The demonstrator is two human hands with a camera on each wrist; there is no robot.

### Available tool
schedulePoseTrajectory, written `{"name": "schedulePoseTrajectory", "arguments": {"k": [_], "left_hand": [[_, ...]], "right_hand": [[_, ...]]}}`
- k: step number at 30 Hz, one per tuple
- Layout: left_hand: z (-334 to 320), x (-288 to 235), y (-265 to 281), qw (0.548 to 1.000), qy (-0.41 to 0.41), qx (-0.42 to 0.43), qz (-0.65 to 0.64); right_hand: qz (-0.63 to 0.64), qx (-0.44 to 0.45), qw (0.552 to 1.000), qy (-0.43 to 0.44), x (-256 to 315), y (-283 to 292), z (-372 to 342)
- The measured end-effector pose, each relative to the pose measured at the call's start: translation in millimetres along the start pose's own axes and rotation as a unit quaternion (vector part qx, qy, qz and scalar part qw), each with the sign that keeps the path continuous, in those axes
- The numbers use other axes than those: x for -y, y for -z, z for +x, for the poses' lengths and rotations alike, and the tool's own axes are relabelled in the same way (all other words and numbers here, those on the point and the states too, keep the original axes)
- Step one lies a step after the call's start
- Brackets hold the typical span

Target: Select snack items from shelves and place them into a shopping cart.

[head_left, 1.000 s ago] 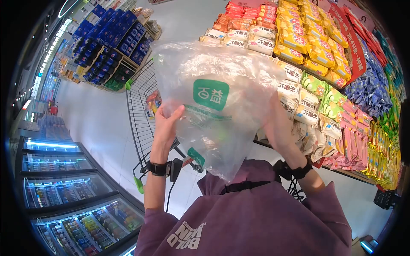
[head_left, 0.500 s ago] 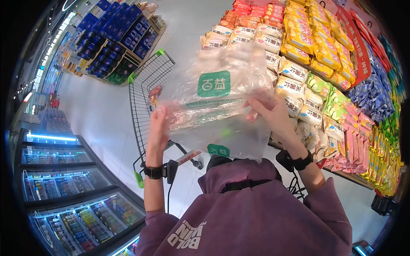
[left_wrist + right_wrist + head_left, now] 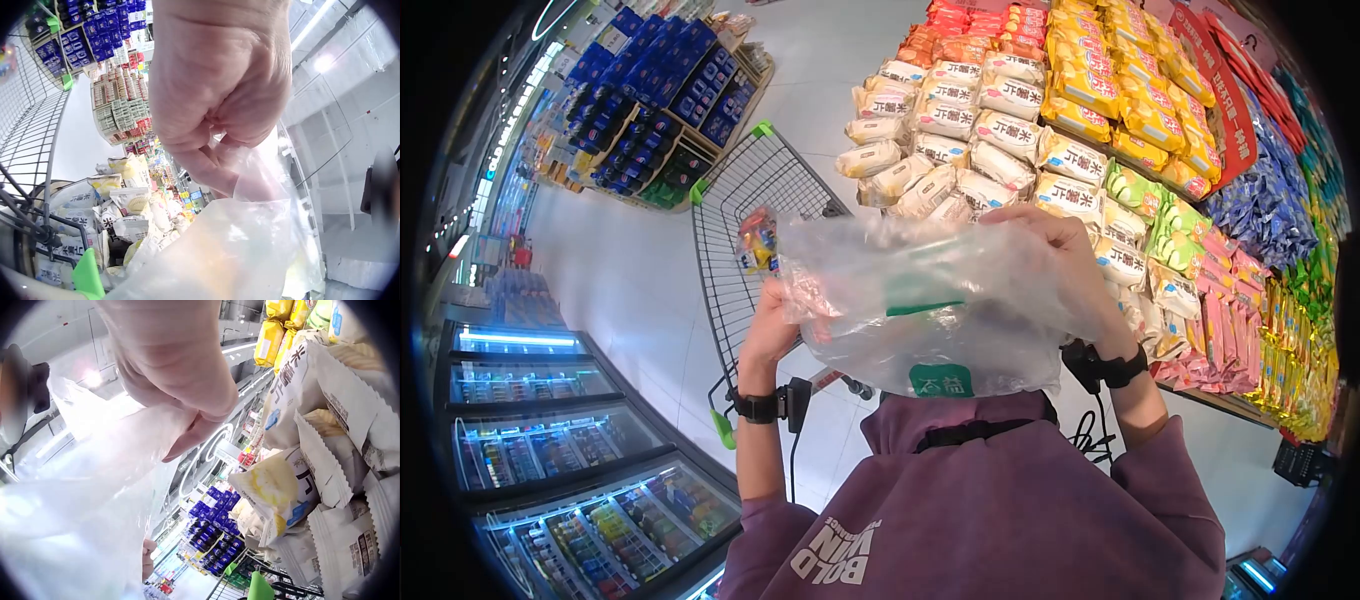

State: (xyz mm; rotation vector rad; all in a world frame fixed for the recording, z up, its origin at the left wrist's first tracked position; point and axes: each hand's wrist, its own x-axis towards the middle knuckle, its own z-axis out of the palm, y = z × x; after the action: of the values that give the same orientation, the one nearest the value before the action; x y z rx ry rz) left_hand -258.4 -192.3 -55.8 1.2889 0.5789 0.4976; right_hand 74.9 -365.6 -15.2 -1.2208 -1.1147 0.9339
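Observation:
A translucent plastic bag (image 3: 990,325) with green printing spans the space between both hands in front of the chest. At its left edge, my left hand (image 3: 768,330) pinches the plastic; the left wrist view shows the fingers of this hand (image 3: 215,94) bent over the film. My right hand (image 3: 1068,250) grips the bag's upper right edge, and in the right wrist view thumb and fingers of that hand (image 3: 181,362) close on the plastic (image 3: 81,506). The bag sags, its lower part crumpled near the purple top. Blurry shapes show through the film.
A wire shopping cart (image 3: 735,215) with a colourful package (image 3: 757,240) in it stands ahead on the left. Stacked white snack packs (image 3: 1010,130) and yellow packs (image 3: 1085,75) fill the display at right. Glass-topped freezers (image 3: 550,440) line the left; blue drink stacks (image 3: 640,90) stand beyond.
The bag has dropped and folded from a tall, spread shape to a lower, wider one. My right hand has moved up and right, gripping the bag's edge; the left stays at its side.

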Motion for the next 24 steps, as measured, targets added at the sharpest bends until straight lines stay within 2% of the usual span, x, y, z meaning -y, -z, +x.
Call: {"name": "schedulePoseTrajectory", "arguments": {"k": [2,5,7,10,11,13,14,15,17,20,21,22,23,24], "left_hand": [[2,1,-2,1.000,-0.004,-0.001,0.023],[11,0,-12,0.990,-0.118,-0.026,0.076],[10,-8,-14,0.991,-0.080,-0.035,0.104],[9,-8,-10,0.990,-0.073,-0.052,0.114],[9,-5,-8,0.989,-0.078,-0.057,0.111],[14,19,8,0.987,-0.114,-0.098,0.051],[16,31,16,0.984,-0.131,-0.118,0.021],[16,16,-1,0.981,-0.099,-0.138,-0.093],[13,-28,-49,0.933,-0.030,-0.174,-0.313],[10,-5,-33,0.912,0.058,-0.068,-0.399],[8,0,-34,0.902,0.056,-0.009,-0.427],[7,3,-34,0.954,0.058,0.002,-0.295],[6,5,-35,0.986,0.057,0.012,-0.157],[6,4,-41,0.998,0.055,0.021,-0.016]], "right_hand": [[0.062,-0.020,0.998,-0.026,1,1,0],[0.176,-0.080,0.977,-0.093,5,1,0],[0.257,-0.126,0.949,-0.131,20,-5,2],[0.289,-0.126,0.938,-0.144,9,-5,-3],[0.183,-0.083,0.968,-0.148,12,-4,-7],[-0.036,0.005,0.988,-0.150,30,-8,-11],[-0.021,0.001,0.989,-0.148,29,-6,-12],[-0.006,-0.002,0.989,-0.147,25,-5,-13],[0.011,-0.031,0.990,-0.141,24,-2,-13],[0.003,-0.093,0.986,-0.137,23,1,-9],[-0.010,-0.104,0.984,-0.144,22,4,-9],[-0.022,-0.115,0.982,-0.151,21,6,-9],[0.016,-0.139,0.979,-0.151,21,6,-8],[0.053,-0.161,0.974,-0.150,20,5,-7]]}}
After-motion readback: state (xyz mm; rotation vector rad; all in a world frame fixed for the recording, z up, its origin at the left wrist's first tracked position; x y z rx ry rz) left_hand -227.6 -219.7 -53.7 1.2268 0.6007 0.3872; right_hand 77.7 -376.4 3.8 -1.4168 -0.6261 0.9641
